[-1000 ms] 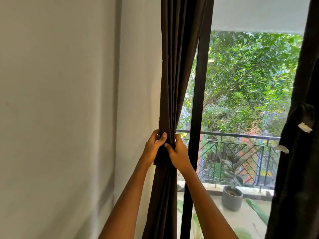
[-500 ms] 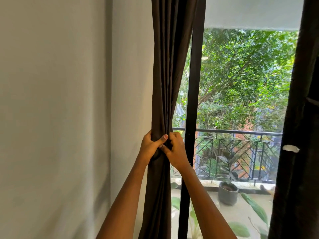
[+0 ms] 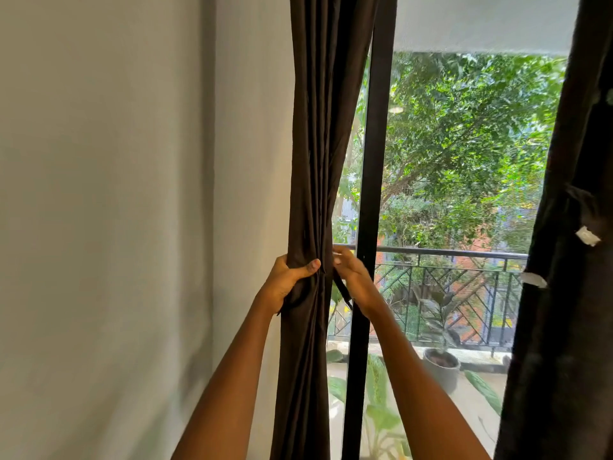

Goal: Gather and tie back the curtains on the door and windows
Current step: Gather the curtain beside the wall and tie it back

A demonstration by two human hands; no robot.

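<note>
Left hand (image 3: pixel 290 280) clamps the gathered dark brown fabric curtain (image 3: pixel 318 144) just left of the black door frame (image 3: pixel 374 161), seemingly so right hand (image 3: pixel 356 280), pinching a narrow dark strap (image 3: pixel 343 292), can wrap the bunch.

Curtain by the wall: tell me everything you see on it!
The curtain is dark brown, matte cloth hanging in long folds between the wall and the black door frame. The left hand grips it, bunching it narrow at mid-height. Beside the bunch, the right hand holds a thin dark strap. Top and bottom run out of view.
</note>
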